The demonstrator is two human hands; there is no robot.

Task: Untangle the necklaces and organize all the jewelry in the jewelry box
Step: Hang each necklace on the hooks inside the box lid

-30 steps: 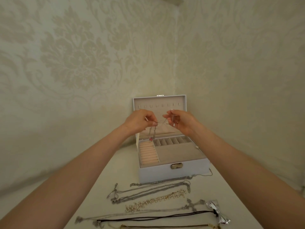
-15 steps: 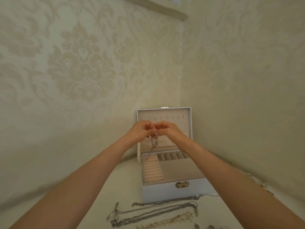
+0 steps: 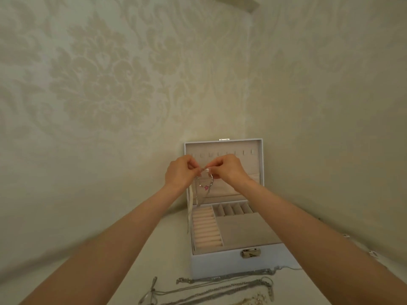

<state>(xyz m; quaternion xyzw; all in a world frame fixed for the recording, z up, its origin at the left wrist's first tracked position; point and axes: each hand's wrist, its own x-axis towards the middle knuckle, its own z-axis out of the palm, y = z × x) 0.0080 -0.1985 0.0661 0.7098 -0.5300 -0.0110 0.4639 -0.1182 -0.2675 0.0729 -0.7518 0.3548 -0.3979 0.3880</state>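
Silver chain necklace (image 3: 211,183), pink star pendant (image 3: 206,188)

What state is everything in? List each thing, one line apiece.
jewelry box: open, lid upright.
clasp: undone.
ring rolls: holding nothing.
pendant necklace: hanging from both hands, in front of the lid.
left hand: pinching the pendant necklace's chain.
right hand: pinching the same chain.
loose necklaces: lying flat in front of the box.
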